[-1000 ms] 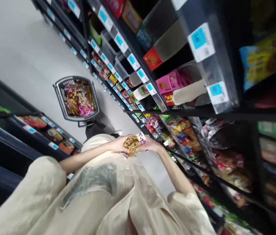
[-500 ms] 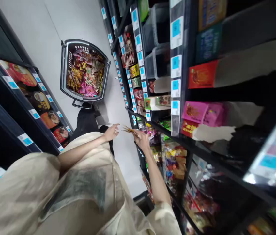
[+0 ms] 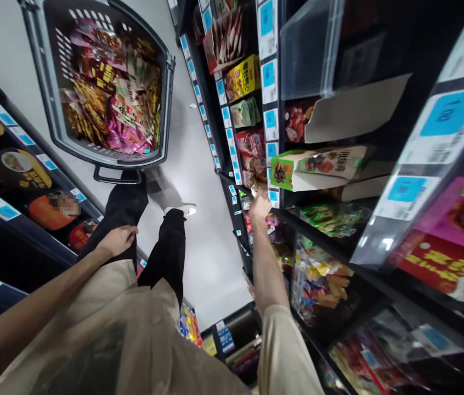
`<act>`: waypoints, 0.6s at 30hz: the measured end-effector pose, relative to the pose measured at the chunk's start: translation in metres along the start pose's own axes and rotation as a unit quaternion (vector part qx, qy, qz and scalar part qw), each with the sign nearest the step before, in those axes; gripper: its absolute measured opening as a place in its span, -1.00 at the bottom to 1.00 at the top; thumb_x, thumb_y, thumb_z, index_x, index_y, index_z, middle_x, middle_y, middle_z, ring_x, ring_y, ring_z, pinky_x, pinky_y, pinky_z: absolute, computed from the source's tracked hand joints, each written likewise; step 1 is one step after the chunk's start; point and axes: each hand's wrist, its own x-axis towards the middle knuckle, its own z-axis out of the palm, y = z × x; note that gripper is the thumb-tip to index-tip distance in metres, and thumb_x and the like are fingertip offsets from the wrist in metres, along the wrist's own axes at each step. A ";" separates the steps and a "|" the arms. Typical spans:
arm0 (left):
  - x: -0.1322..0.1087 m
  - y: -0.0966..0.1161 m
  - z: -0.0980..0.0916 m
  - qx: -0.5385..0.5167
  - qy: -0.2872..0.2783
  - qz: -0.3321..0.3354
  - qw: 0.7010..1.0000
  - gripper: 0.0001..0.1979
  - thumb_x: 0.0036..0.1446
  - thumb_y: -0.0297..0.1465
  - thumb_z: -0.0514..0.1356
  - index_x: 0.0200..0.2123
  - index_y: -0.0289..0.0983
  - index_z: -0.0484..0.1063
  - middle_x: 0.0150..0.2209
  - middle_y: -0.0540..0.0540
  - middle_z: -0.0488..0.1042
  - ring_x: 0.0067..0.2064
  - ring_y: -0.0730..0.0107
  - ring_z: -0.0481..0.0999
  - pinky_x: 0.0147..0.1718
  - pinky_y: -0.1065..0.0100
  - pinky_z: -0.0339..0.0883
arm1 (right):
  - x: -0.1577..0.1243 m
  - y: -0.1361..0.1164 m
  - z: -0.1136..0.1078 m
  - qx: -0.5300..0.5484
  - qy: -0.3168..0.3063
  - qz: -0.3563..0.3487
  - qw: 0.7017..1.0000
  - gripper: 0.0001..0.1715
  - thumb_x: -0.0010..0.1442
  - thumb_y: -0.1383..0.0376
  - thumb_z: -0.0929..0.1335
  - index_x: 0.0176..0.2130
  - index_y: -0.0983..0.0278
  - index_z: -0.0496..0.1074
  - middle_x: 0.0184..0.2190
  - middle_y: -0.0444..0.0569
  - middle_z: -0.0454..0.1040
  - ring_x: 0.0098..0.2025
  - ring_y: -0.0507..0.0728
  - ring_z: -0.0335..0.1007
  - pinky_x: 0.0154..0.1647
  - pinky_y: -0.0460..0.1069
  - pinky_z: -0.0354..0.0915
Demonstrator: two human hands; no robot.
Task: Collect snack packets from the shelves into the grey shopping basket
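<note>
In the head view, your right hand is at the shelf on the right, its arm stretched forward. Its fingers are bent and reach in at the lower end of a row of red packets, just beside the price tags. The fingertips are hidden, so you cannot tell how far open it is or whether it has hold of a packet.

Your left hand is low, over the leg of your black trousers, its fingers loosely curled; nothing shows in it, though its palm is turned from view.

Near the right hand, a green box stands on the shelf, and a yellow box is farther up the row. The basket is on the floor ahead of your feet, well apart from the right hand. In it lie pink packets and golden packets, heaped together.
</note>
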 end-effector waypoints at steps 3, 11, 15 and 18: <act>0.001 0.003 0.002 0.030 -0.001 -0.007 1.000 -0.60 0.28 -0.37 -0.06 -0.05 -0.25 0.55 -0.01 -0.21 0.61 0.03 0.08 0.62 0.06 0.19 0.45 | 0.008 -0.010 0.016 0.022 0.033 0.102 0.994 -0.45 0.23 0.55 0.26 0.18 0.35 0.38 0.05 0.26 0.55 0.07 0.28 0.51 0.08 0.09 0.34; -0.009 -0.008 -0.003 0.062 -0.016 -0.003 0.998 -0.63 0.24 -0.39 -0.03 -0.12 -0.19 0.58 -0.09 -0.18 0.62 0.01 0.09 0.61 0.04 0.18 0.46 | 0.047 -0.023 0.043 0.038 0.036 0.267 0.962 -0.65 0.29 0.49 0.24 0.00 0.51 0.47 -0.14 0.37 0.54 -0.01 0.39 0.56 0.01 0.16 0.39; -0.009 -0.013 -0.005 0.041 -0.020 -0.019 0.999 -0.62 0.26 -0.36 -0.04 -0.11 -0.20 0.58 -0.06 -0.19 0.62 0.02 0.06 0.61 0.05 0.15 0.46 | 0.068 -0.016 0.048 0.036 0.007 0.271 0.962 -0.73 0.32 0.45 0.29 -0.06 0.54 0.51 -0.23 0.31 0.56 -0.08 0.35 0.60 -0.08 0.11 0.44; -0.008 -0.012 -0.005 0.038 -0.030 -0.027 0.998 -0.61 0.28 -0.35 -0.06 -0.09 -0.23 0.57 -0.04 -0.21 0.62 0.04 0.02 0.61 0.05 0.11 0.46 | 0.079 -0.015 0.047 0.037 -0.008 0.255 0.966 -0.74 0.40 0.42 0.28 -0.03 0.52 0.50 -0.19 0.25 0.56 -0.07 0.28 0.59 -0.07 0.10 0.47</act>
